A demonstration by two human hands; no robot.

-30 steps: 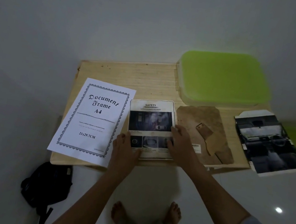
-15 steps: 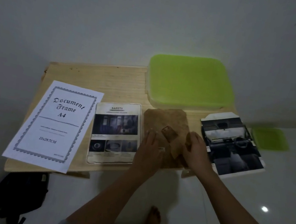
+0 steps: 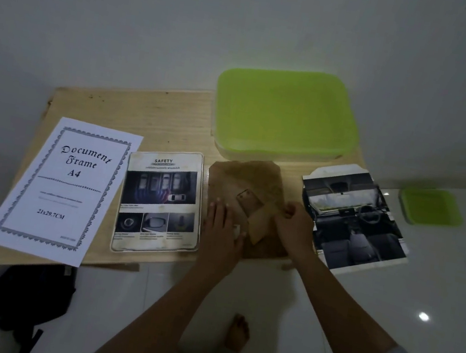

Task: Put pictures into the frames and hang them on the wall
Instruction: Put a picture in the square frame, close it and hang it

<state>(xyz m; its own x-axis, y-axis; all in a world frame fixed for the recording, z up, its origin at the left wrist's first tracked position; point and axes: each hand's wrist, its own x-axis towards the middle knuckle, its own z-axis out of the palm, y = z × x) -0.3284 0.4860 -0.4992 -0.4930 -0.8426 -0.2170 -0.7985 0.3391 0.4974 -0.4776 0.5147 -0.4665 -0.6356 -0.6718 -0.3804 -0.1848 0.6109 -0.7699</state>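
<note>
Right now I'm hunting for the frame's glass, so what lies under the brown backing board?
Only the wooden table shows around the brown backing board. The left hand presses flat on it; the right hand pinches its stand flap. Anything beneath is covered.

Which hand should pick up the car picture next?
Probably the right hand. It is beside the car picture, almost touching its edge, while the left hand lies flat on the brown backing board, on the far side from the picture.
</note>
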